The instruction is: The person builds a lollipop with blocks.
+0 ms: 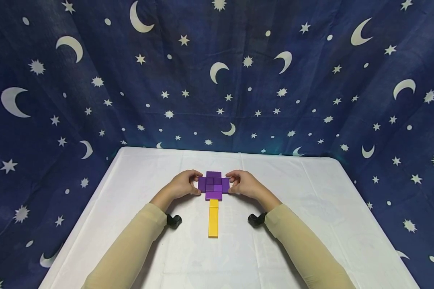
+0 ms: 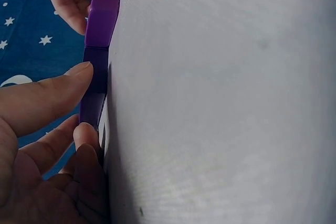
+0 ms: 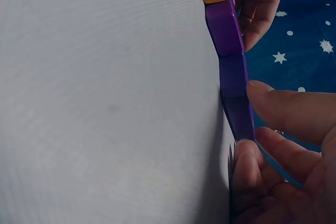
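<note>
Purple blocks form a cross lying on the white table. Its left block [image 1: 201, 184] is pinched by my left hand [image 1: 182, 184], thumb at the near end and fingers at the far end. On the other side my right hand [image 1: 246, 185] holds the right purple block [image 1: 226, 185] the same way. Small purple squares [image 1: 209, 187] fill the centre, between a top block [image 1: 213, 174] and a bottom block [image 1: 213, 196]. Below that, a short yellow block [image 1: 213, 203] and a long yellow block [image 1: 213, 222] run in a line toward me.
The white cloth-covered table [image 1: 304, 241] reaches back to a dark blue curtain [image 1: 195, 76] with moons and stars. Black wrist devices [image 1: 174, 221] stick out inward from both sleeves [image 1: 130, 249].
</note>
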`<state>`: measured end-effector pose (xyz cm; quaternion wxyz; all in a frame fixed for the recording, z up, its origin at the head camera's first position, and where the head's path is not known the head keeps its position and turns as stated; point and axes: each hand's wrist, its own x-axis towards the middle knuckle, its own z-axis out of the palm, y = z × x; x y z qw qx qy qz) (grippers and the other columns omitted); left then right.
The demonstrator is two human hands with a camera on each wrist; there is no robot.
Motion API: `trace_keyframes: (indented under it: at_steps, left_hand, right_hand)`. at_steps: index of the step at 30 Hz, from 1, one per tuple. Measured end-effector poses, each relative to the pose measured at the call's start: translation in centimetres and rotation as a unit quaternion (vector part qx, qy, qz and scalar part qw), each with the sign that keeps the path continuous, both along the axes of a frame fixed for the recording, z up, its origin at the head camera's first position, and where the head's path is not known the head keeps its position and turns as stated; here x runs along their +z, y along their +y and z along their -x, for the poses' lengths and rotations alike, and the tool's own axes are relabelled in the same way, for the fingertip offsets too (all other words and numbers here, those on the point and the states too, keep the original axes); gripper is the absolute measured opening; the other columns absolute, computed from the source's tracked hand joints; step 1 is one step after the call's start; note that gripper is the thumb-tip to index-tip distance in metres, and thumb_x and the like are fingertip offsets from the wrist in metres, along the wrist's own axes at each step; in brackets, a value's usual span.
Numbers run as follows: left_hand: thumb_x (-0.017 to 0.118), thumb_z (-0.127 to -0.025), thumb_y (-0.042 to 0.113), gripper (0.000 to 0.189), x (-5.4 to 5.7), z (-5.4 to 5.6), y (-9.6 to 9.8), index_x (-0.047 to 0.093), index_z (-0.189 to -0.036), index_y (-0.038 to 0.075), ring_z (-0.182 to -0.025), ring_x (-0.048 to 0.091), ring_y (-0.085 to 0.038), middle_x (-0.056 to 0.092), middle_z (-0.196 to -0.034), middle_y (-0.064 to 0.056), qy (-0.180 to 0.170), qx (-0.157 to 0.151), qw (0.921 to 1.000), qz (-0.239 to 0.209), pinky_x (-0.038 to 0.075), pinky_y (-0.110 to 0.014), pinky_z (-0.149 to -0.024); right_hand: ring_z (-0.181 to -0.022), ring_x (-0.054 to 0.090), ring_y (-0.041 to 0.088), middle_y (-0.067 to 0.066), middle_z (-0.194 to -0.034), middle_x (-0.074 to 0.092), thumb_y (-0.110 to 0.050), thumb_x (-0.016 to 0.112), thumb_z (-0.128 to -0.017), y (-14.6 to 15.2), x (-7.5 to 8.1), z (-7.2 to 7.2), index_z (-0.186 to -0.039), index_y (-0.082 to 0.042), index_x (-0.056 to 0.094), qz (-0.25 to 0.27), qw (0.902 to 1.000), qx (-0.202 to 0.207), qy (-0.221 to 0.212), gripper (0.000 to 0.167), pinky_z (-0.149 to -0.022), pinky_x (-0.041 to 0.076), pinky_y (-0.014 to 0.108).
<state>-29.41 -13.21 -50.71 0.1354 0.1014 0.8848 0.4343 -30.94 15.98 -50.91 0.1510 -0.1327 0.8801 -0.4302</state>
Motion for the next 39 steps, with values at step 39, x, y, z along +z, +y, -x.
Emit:
trace_keyframes:
  at_steps: [39]
  left_hand:
    - [0.094, -0.076, 0.008, 0.061, 0.27, -0.16, 0.17, 0.070, -0.133, 0.010, -0.086, 0.054, -0.018, 0.064, -0.110, -0.006, 0.009, -0.001, 0.9999, 0.013, 0.044, -0.032, -0.081]
  right_hand:
    - [-0.089, 0.055, 0.018, 0.006, -0.102, 0.061, -0.001, 0.091, -0.081, -0.31, -0.64, -0.02, -0.135, -0.007, 0.070, -0.012, 0.9998, 0.007, 0.017, 0.058, -0.083, 0.048, 0.032]
